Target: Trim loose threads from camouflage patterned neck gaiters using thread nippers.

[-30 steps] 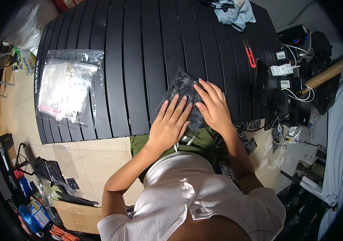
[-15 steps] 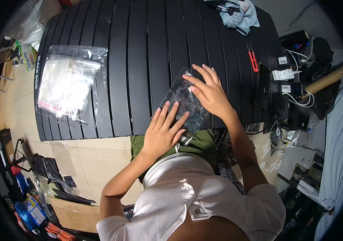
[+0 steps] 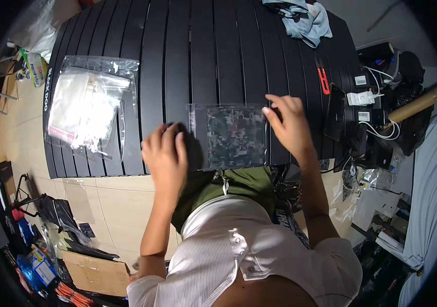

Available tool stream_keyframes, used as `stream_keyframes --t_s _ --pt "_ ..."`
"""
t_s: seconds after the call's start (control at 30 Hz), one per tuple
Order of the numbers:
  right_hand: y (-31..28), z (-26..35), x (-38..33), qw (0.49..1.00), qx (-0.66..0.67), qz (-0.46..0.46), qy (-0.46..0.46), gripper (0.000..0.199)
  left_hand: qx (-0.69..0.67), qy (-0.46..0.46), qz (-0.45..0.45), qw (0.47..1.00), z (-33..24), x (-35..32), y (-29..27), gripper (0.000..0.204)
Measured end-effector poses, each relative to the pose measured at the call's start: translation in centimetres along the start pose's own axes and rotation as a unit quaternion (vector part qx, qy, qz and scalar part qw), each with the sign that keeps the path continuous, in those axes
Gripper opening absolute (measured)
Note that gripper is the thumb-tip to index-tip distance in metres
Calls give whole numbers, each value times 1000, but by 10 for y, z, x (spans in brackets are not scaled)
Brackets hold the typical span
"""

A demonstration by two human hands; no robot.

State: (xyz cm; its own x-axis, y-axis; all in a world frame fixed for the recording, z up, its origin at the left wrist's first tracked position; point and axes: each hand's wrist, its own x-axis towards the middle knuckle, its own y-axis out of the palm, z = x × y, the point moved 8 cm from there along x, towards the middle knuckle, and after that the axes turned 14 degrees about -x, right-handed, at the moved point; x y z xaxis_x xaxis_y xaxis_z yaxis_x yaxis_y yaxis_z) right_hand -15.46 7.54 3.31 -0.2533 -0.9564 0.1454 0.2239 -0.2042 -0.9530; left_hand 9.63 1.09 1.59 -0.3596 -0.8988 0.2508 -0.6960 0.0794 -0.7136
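Note:
A clear plastic bag with a dark camouflage-patterned folded piece (image 3: 236,134) inside lies flat at the near edge of the black slatted table (image 3: 177,51), in front of my body. My left hand (image 3: 164,156) is just left of the bag, its fingers slightly bent and apart, holding nothing. At the bag's upper right corner is my right hand (image 3: 291,128). Its thumb tip comes close to the bag's edge, while the other fingers are bent and spread from the thumb; whether the thumb touches the plastic is unclear.
A stack of clear plastic bags (image 3: 83,107) lies on the table's left. Toward the right are a red-handled cutter (image 3: 322,79), a dark phone (image 3: 335,110) and white chargers with cables (image 3: 361,98). A bunched light-blue cloth (image 3: 308,23) sits at the far right.
The bag has turned from slanted to nearly square with the table edge. My hands have come off its surface, the left moving left and the right moving right.

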Motion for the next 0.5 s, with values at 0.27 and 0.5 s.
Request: stream_keyframes --t_s 0.27,0.5 --pt "43 38 41 961 255 80 -66 25 -297 -404 312 807 18 -95 36 44" --pt "72 59 30 907 230 348 -56 27 -474 -457 241 713 32 -121 64 37"
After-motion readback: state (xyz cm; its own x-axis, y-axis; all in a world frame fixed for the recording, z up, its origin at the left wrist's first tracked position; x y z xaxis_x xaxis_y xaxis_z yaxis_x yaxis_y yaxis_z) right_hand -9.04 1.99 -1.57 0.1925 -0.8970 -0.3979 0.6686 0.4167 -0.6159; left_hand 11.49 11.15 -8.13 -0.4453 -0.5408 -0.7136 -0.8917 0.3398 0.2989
